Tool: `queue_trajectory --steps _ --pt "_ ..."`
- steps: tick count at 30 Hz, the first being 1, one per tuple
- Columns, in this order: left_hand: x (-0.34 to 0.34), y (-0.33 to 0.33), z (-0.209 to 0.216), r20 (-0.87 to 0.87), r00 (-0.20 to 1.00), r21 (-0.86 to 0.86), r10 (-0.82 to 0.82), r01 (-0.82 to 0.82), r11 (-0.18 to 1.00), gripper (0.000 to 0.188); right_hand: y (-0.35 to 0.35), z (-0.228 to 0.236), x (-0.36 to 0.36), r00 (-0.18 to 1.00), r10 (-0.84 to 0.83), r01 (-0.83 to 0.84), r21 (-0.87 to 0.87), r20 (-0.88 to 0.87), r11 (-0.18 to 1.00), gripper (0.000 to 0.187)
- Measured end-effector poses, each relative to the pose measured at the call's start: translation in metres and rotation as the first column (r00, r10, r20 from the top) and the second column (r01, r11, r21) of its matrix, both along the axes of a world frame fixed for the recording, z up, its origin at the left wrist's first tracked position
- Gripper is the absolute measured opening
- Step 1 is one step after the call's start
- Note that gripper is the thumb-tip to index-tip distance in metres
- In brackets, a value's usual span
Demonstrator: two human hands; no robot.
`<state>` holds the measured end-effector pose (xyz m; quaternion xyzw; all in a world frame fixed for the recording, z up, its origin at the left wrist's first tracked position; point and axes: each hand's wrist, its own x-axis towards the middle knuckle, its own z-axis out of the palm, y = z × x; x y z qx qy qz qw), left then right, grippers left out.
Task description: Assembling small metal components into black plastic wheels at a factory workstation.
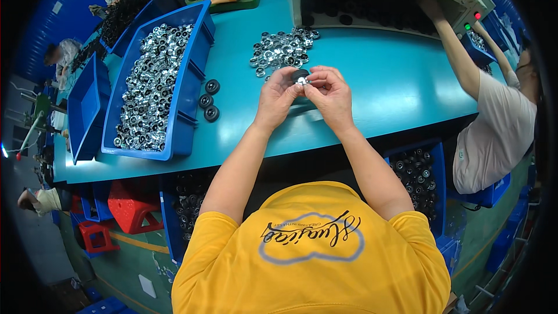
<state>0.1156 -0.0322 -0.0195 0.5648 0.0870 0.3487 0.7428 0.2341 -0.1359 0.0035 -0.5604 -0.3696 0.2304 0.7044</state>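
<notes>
Teal spreads across the long table [383, 96] in front of you, its near edge running just ahead of your body. Pale grey panels frame a box-like cabinet [295, 0] at its far right, and a co-worker in a light shirt [494, 131] reaches a bare arm inside it. To your left stands a deep blue bin [187, 96], piled with shiny silver parts, many with dark centres. Beside it, farther left, a smaller blue tray [88, 104] sits tilted. Below the table edge, to your right, a blue crate [440, 180] holds black wheels. Ahead of your hands, a loose heap of silver parts [281, 50] is spread on the table. Your left hand [275, 97] and right hand [333, 96] are drawn close together, fingers and thumbs narrowed around one small wheel piece [300, 75], black with a silver part, held up over the table just nearer you than the heap. Three black wheels [206, 100] lie in a short row between the deep bin and your left hand.
</notes>
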Motion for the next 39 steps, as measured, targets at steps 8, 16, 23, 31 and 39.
queue_trajectory --steps 8,16,23,31,39 --pt "0.000 -0.006 0.005 -0.028 0.999 0.020 -0.032 0.033 0.999 0.033 -0.002 -0.005 0.007 0.961 0.119 -0.131 -0.033 -0.249 0.991 0.025" --pt "0.002 -0.011 0.001 -0.103 0.992 0.099 0.071 -0.061 0.993 0.030 0.002 -0.011 0.005 0.995 0.020 -0.030 -0.102 -0.101 0.994 0.032" --pt "0.003 -0.011 -0.001 -0.035 0.998 -0.011 0.043 -0.044 0.999 0.029 0.004 -0.004 0.007 0.963 0.103 -0.119 -0.050 -0.247 0.992 0.034" --pt "0.004 -0.009 -0.001 -0.044 0.998 -0.020 0.045 -0.046 0.999 0.028 0.001 -0.003 0.013 0.925 0.178 -0.188 0.001 -0.337 0.982 0.032" --pt "0.003 -0.010 -0.001 -0.032 0.998 -0.020 0.045 -0.046 0.999 0.027 0.004 -0.010 0.009 0.942 0.136 -0.139 0.012 -0.307 0.990 0.026"
